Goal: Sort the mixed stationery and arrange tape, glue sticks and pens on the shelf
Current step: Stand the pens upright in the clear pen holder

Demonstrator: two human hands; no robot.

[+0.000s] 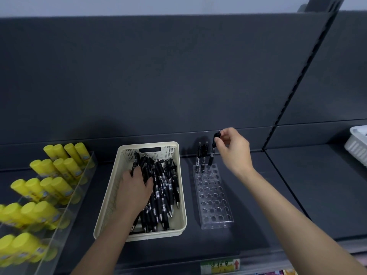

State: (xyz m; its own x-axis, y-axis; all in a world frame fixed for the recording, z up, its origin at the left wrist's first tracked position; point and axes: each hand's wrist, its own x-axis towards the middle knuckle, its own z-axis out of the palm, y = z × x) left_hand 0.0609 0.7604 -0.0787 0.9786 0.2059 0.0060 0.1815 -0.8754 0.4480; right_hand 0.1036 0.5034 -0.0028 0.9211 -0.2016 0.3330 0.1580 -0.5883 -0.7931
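Hold the pen [213,149] upright, pinched at its top end by the right hand [232,147], tip just below the hand at the back row of the holder [213,195]. Line the tip over the free hole just left of the hand, beside the two standing pens [201,153], then lower straight; a tilt probably catches the hole's edge. Loosen the pinch only once seated. Further left, in the basket [111,195], left hand [135,187] grasping a few loose pens [164,187]; pass one across next. Leave alone the glue sticks [59,165], well left of that hand.
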